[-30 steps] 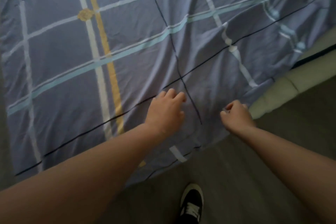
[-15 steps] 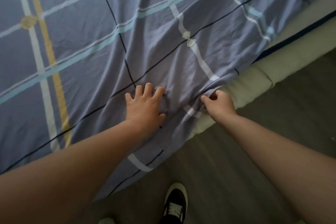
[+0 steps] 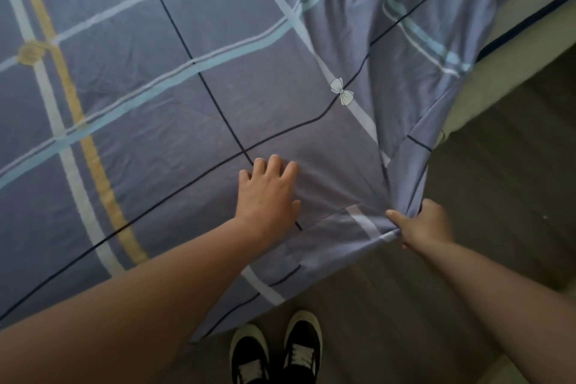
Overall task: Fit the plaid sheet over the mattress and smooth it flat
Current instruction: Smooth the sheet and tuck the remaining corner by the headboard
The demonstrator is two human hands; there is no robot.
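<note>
Nearest, the shoes (image 3: pixel 277 352) stand on the floor (image 3: pixel 467 259) just below both hands.

Change: the right hand (image 3: pixel 424 224) has drawn back from the mattress edge. It now holds a gathered corner of the plaid sheet (image 3: pixel 187 121) out over the floor, fingers curled round the bunch. Tension creases fan from that grip toward the left hand (image 3: pixel 268 193).

Left hand: it stays flat on the sheet just left of the grip, fingers spread, forearm extended, pinning the cloth.

Beyond the left hand the sheet lies fairly smooth on the bed. Beyond the right hand, past the bow motif (image 3: pixel 342 91), it is heaped in deep folds, with bare mattress (image 3: pixel 498 84) exposed.

Judgement: the corner is freed for tucking and the fit is unfinished.
</note>
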